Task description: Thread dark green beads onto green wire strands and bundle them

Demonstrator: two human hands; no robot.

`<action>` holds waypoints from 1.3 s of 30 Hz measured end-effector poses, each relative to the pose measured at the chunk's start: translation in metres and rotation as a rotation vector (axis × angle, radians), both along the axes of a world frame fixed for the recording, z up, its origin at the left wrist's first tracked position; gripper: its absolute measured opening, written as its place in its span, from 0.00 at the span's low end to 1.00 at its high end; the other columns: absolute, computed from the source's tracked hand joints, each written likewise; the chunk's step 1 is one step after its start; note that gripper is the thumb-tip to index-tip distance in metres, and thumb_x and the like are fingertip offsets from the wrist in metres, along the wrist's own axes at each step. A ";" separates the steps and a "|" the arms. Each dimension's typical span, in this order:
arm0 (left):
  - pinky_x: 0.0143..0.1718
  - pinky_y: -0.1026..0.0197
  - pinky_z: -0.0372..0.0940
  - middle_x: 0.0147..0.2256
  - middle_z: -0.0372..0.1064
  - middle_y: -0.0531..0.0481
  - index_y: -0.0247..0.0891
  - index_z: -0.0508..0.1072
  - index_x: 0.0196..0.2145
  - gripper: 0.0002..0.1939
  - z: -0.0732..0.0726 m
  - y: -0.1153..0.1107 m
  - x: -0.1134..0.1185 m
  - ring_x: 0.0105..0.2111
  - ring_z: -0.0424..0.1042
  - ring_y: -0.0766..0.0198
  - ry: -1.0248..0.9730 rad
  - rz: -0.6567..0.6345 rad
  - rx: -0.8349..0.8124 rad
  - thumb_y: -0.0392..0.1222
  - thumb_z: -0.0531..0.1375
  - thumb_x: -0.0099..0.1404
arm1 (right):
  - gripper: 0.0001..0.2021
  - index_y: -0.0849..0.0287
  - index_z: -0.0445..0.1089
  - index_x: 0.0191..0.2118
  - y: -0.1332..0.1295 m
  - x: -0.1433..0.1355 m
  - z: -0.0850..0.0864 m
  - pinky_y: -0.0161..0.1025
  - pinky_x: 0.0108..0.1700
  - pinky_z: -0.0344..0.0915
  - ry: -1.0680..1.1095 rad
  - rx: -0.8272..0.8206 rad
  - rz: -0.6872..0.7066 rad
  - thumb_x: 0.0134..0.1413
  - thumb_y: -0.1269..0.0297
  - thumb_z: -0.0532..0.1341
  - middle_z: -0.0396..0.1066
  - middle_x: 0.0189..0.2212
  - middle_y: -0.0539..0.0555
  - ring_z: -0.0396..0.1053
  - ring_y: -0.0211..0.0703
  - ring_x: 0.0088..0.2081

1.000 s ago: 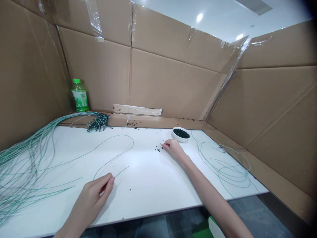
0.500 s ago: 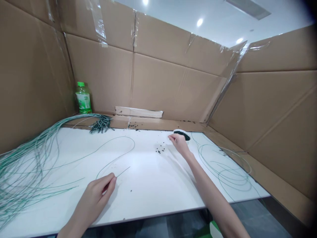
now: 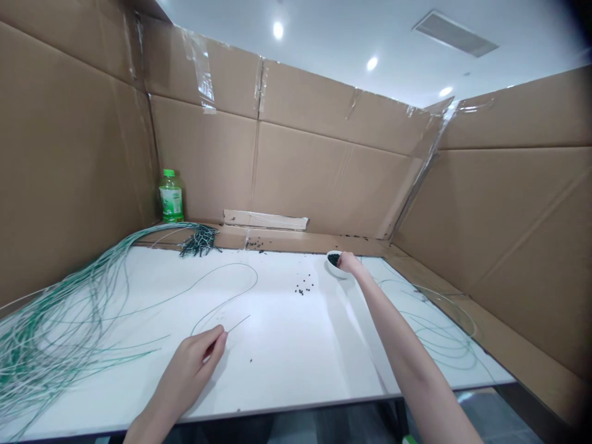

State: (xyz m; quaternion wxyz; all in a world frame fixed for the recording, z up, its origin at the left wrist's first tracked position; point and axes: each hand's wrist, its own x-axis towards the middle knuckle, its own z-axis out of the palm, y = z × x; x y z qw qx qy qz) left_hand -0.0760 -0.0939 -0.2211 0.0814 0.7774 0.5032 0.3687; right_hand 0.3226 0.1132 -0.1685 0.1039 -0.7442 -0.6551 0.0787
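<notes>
Between thumb and forefinger, my left hand [image 3: 201, 357] pinches a thin green wire [image 3: 239, 322] near its end. The short tip points up to the right, and the rest loops back across the table. My right hand [image 3: 350, 263] reaches into a white bowl [image 3: 340, 272] of small dark pieces [image 3: 333, 259]. Its fingertips are hidden among the pieces, so I cannot tell whether they grip any. Several loose dark pieces [image 3: 303, 288] lie on the white tabletop left of the bowl.
A large bundle of green wires [image 3: 92, 271] spreads along the left side, its dark-tipped ends [image 3: 200, 239] at the back. Coiled wire [image 3: 446, 339] lies on the right. A green-capped bottle [image 3: 171, 200] stands in the back left corner. Cardboard walls [image 3: 324, 166] surround the white table [image 3: 287, 364].
My right hand has moved from just left of the bowl's front into the bowl. My left hand still pinches the wire. The view has tilted up slightly.
</notes>
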 end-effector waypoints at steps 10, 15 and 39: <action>0.22 0.68 0.53 0.17 0.54 0.57 0.38 0.57 0.21 0.18 0.003 -0.001 0.001 0.17 0.56 0.71 -0.032 -0.001 -0.013 0.45 0.46 0.68 | 0.13 0.60 0.68 0.48 -0.012 -0.002 0.006 0.43 0.44 0.70 0.109 0.161 0.044 0.60 0.60 0.58 0.68 0.46 0.56 0.70 0.43 0.43; 0.23 0.68 0.55 0.18 0.59 0.55 0.37 0.62 0.23 0.17 0.000 -0.002 -0.001 0.18 0.60 0.70 -0.022 0.004 -0.027 0.44 0.47 0.68 | 0.13 0.62 0.68 0.47 -0.033 -0.039 -0.018 0.44 0.43 0.70 0.191 0.261 0.199 0.60 0.60 0.57 0.69 0.44 0.55 0.70 0.42 0.42; 0.21 0.69 0.55 0.16 0.58 0.56 0.37 0.63 0.22 0.16 0.001 -0.004 -0.003 0.16 0.58 0.71 -0.067 0.000 0.017 0.44 0.49 0.66 | 0.11 0.62 0.69 0.42 -0.057 -0.061 -0.036 0.42 0.43 0.70 0.216 0.220 0.419 0.61 0.60 0.57 0.71 0.41 0.54 0.70 0.39 0.39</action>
